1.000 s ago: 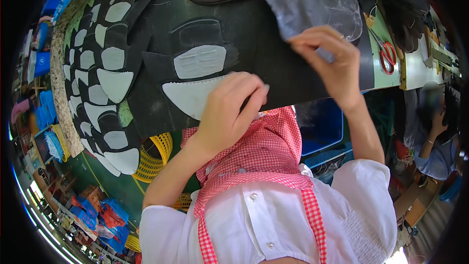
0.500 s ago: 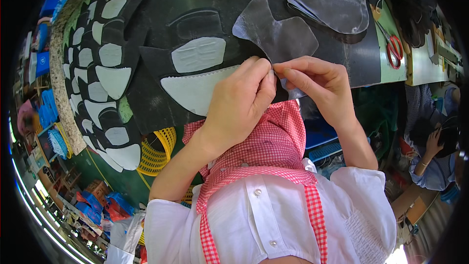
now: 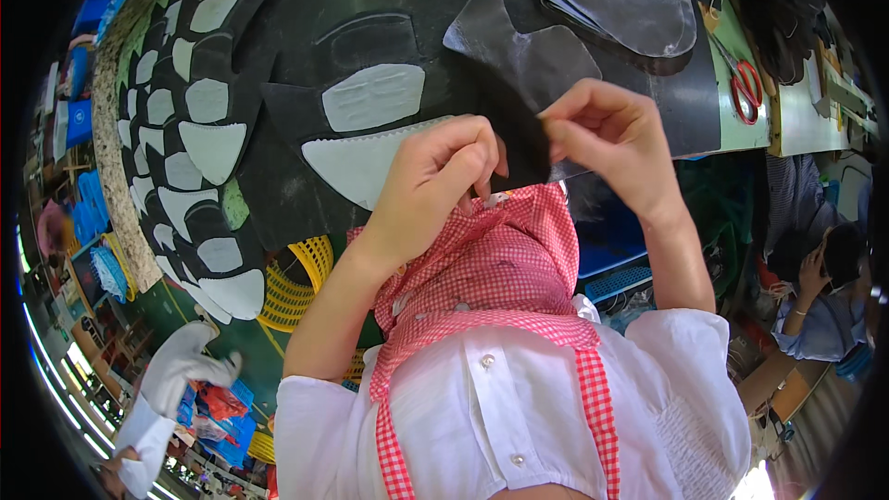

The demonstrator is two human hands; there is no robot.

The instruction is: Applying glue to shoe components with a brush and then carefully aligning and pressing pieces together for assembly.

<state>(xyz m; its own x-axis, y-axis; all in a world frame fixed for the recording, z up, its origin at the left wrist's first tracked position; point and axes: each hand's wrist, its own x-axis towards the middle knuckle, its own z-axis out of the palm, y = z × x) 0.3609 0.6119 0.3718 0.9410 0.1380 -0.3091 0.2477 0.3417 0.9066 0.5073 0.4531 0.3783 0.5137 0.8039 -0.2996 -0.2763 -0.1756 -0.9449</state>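
Note:
A dark, soft-looking black shoe-upper piece rises off the edge of the black work surface. Its right edge is pinched between the thumb and fingers of my right hand. My left hand is curled near the table edge, just left of that piece. What its fingers hold, if anything, is hidden. Under and beside it lies a pale grey panel with a zigzag edge. Above that sits a pale grey patch on black material. A shiny dark cut piece lies flat beyond my hands.
Several overlapping black pieces with pale patches line the left side. Red-handled scissors lie at the right, near stacked dark leather sheets. A yellow basket stands below the table edge. Another person sits at the right.
My hands have parted: the left moved down and left, the right slightly right with the black piece's edge, which now lifts into view. A person in white has moved at lower left.

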